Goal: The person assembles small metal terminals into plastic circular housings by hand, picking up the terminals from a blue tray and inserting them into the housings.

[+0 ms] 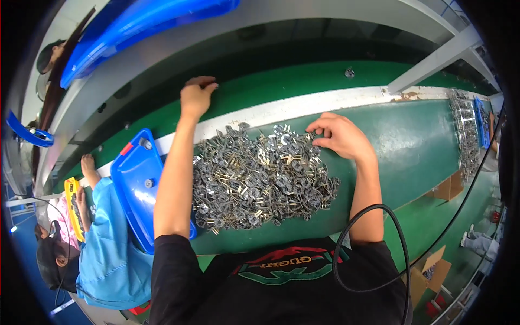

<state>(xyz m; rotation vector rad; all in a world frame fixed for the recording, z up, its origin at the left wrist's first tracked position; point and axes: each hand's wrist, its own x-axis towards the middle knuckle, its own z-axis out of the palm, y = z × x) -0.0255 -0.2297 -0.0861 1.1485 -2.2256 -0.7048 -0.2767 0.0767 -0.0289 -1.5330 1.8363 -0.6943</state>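
Observation:
A large heap of small dark grey plug parts (260, 179) with brass-coloured prongs lies on the green worktop in front of me. My left hand (197, 98) reaches past the heap, over the green belt behind the white rail. Its fingers are bent and slightly apart, with nothing visible between them. At the heap's upper right edge is my right hand (341, 136), its thumb and forefinger closing on a small plug part, mostly hidden by the fingertips.
Left of the heap sits a blue tray (135, 187) with a few parts in it. One loose part (350, 72) rests on the belt (303, 76). A co-worker in a blue top (111, 244) sits at left beside a yellow tray (74, 208). A black cable (401, 238) loops near my right arm.

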